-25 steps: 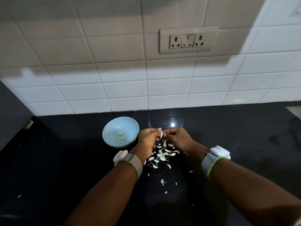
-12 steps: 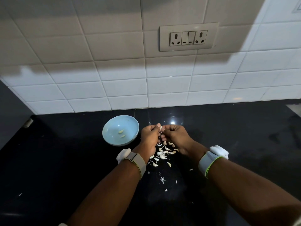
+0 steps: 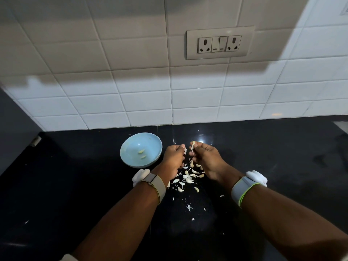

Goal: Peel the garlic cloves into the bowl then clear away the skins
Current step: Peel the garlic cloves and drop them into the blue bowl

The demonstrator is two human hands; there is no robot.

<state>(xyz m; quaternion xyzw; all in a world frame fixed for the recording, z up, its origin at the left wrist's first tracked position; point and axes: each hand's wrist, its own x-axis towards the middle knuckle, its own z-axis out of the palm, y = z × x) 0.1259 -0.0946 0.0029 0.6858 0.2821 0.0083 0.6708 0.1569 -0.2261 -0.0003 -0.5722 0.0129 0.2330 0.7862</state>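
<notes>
A light blue bowl point(image 3: 141, 150) sits on the black counter with two peeled cloves point(image 3: 141, 151) inside. Just right of it, my left hand point(image 3: 174, 157) is curled, its fingertips holding a small pale bit that is mostly hidden. My right hand point(image 3: 204, 157) pinches a strip of garlic skin point(image 3: 192, 146) between thumb and fingers. The two hands sit a small gap apart above a heap of garlic cloves and skins point(image 3: 188, 178) on the counter.
Loose skin flakes point(image 3: 189, 206) lie scattered on the black counter point(image 3: 75, 194) nearer to me. A white tiled wall with a socket plate point(image 3: 220, 42) stands behind. A dark panel point(image 3: 11, 132) borders the counter at the left.
My hands were pressed together on one clove; now they have drawn slightly apart, with a strip of skin pulled away in my right hand.
</notes>
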